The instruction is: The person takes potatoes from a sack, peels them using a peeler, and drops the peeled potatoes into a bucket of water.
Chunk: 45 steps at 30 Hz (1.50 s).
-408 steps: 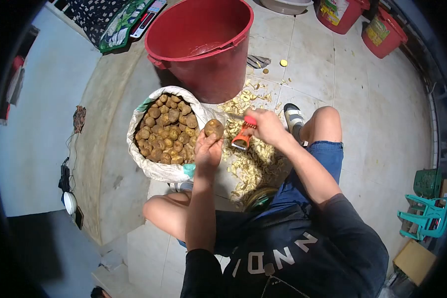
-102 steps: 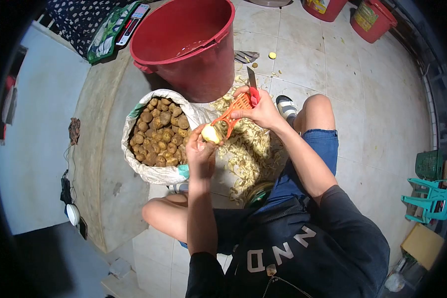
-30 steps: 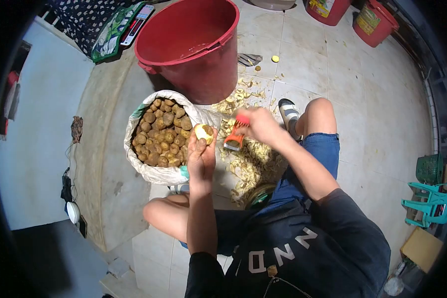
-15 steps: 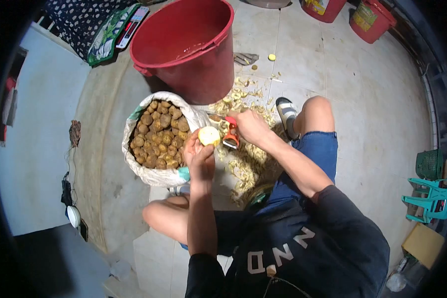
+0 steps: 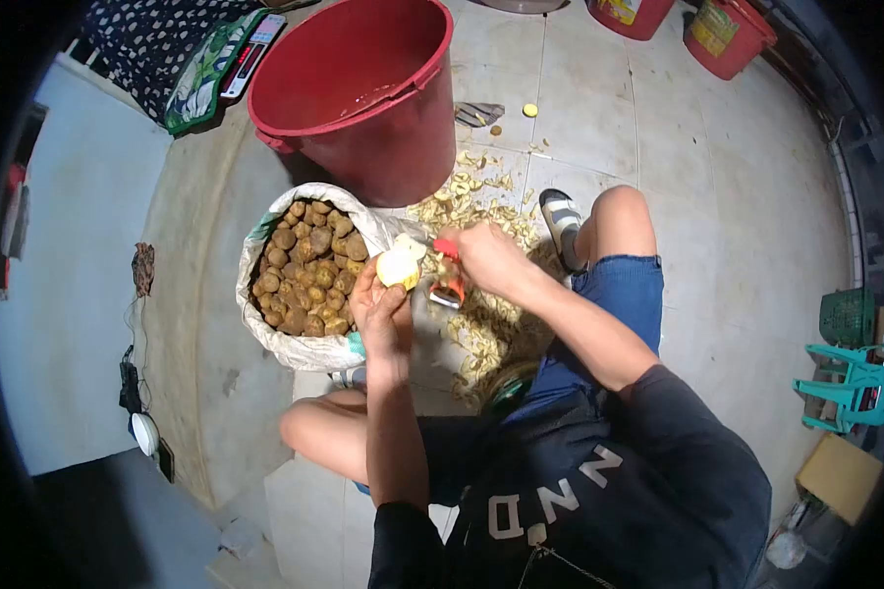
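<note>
A peeled, pale yellow potato [image 5: 399, 267] sits in the curled fingers of my left hand [image 5: 381, 312], beside the sack's rim. My right hand [image 5: 491, 257] is closed around a red handle [image 5: 446, 247], which looks like a knife's; its blade is hard to make out at the potato. A pale flap of potato [image 5: 412, 245] stands at the potato's upper right. Below the fingers of the same hand hangs an orange peeler [image 5: 448, 294] with a metal blade. Unpeeled brown potatoes [image 5: 309, 270] fill the white sack [image 5: 295, 351] to the left of my left hand.
A large red tub [image 5: 373, 157] stands beyond the sack. Peelings [image 5: 491, 339] cover the tiles between my legs. A yellow round piece [image 5: 529, 110] and a grey cloth [image 5: 478, 115] lie farther off. Green stools [image 5: 850, 388] stand at the right.
Both hands have shifted slightly left with the potato and tools. The red handle has moved closer to the potato, and a pale flap now shows at its upper edge.
</note>
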Available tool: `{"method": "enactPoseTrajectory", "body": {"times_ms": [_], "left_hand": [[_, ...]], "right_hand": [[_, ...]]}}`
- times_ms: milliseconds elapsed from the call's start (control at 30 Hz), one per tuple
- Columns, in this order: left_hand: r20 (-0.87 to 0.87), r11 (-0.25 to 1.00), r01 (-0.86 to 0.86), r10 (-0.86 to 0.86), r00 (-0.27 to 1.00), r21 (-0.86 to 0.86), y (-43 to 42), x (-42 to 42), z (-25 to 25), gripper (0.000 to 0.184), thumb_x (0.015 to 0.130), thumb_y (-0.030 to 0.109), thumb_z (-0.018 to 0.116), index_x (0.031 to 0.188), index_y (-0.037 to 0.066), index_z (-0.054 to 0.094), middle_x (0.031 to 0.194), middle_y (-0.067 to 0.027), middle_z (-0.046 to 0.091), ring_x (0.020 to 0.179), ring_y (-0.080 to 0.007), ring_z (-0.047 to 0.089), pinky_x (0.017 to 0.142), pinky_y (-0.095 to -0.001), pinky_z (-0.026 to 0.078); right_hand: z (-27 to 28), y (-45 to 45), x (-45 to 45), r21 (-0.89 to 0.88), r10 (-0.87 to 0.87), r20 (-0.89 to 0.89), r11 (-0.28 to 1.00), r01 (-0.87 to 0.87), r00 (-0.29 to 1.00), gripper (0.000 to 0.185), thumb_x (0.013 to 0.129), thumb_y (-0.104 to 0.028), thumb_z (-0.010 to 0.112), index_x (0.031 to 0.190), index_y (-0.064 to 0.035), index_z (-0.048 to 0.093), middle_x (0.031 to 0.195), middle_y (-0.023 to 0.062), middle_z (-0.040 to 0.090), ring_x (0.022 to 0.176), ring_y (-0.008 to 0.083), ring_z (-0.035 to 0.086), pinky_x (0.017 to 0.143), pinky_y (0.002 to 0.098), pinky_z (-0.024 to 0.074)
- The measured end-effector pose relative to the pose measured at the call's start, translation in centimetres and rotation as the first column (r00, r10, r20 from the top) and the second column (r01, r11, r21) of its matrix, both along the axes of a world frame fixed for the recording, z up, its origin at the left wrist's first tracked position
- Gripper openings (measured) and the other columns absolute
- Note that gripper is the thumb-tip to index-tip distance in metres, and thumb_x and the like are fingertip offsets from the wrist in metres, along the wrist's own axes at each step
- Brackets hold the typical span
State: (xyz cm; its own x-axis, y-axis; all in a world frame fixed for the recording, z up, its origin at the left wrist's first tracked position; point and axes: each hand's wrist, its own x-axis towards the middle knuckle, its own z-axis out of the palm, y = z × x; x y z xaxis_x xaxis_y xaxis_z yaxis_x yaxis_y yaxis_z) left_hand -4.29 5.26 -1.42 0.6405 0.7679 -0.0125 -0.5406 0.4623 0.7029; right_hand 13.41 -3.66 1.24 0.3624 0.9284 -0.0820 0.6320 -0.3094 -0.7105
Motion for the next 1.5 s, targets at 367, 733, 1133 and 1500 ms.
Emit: {"method": "enactPoseTrajectory", "body": {"times_ms": [367, 733, 1133, 1500], "left_hand": [[-0.086, 0.996, 0.002, 0.006, 0.996, 0.093, 0.1, 0.4, 0.0, 0.054, 0.072, -0.004, 0.071, 0.121, -0.010, 0.049, 0.113, -0.0179, 0.059, 0.106, -0.0255, 0.061, 0.096, -0.0409, 0.051], [0.208, 0.971, 0.068, -0.019, 0.978, -0.231, 1.0, 0.0, -0.5, 0.049, 0.090, 0.028, 0.065, 0.125, -0.002, 0.049, 0.110, -0.0177, 0.060, 0.100, -0.0277, 0.061, 0.094, -0.0403, 0.052], [0.002, 0.937, 0.159, -0.166, 0.986, -0.310, 10.5, 11.3, 3.3, 0.052, 0.097, 0.053, 0.044, 0.113, 0.005, 0.051, 0.099, -0.0183, 0.063, 0.087, -0.0254, 0.062, 0.074, -0.0353, 0.055], [-0.750, 0.742, 0.129, 0.627, 0.210, 0.657, 19.2, -0.8, -10.3, 0.022, 0.082, 0.018, 0.062, 0.092, -0.001, 0.069, 0.080, -0.0156, 0.067, 0.076, -0.0290, 0.067, 0.072, -0.0377, 0.051]], "right_hand": [[0.4, 0.4, 0.0, -0.055, 0.027, 0.260, 0.998, -0.013, 0.965, 0.022, 0.084, -0.010, 0.054, 0.104, -0.0082, 0.063, 0.075, 0.0221, 0.065, 0.079, 0.0385, 0.067, 0.072, 0.0497, 0.0531], [-0.4, -0.7, 3.0, 0.064, -0.002, 0.219, 0.998, -0.012, 0.976, 0.039, 0.067, -0.018, 0.083, 0.093, -0.0027, 0.059, 0.078, 0.0216, 0.064, 0.082, 0.0421, 0.063, 0.069, 0.0465, 0.0500], [1.5, -2.5, 8.0, -0.067, -0.098, 0.094, 0.992, 0.105, 0.991, 0.046, 0.063, -0.022, 0.086, 0.092, -0.0015, 0.058, 0.084, 0.0192, 0.066, 0.082, 0.0416, 0.062, 0.070, 0.0466, 0.0478], [0.4, -3.0, 8.0, -0.035, -0.089, 0.092, 0.995, 0.092, 0.992, 0.046, 0.065, -0.025, 0.086, 0.090, -0.0018, 0.056, 0.070, 0.0206, 0.059, 0.070, 0.0428, 0.055, 0.064, 0.0455, 0.0439]]}}
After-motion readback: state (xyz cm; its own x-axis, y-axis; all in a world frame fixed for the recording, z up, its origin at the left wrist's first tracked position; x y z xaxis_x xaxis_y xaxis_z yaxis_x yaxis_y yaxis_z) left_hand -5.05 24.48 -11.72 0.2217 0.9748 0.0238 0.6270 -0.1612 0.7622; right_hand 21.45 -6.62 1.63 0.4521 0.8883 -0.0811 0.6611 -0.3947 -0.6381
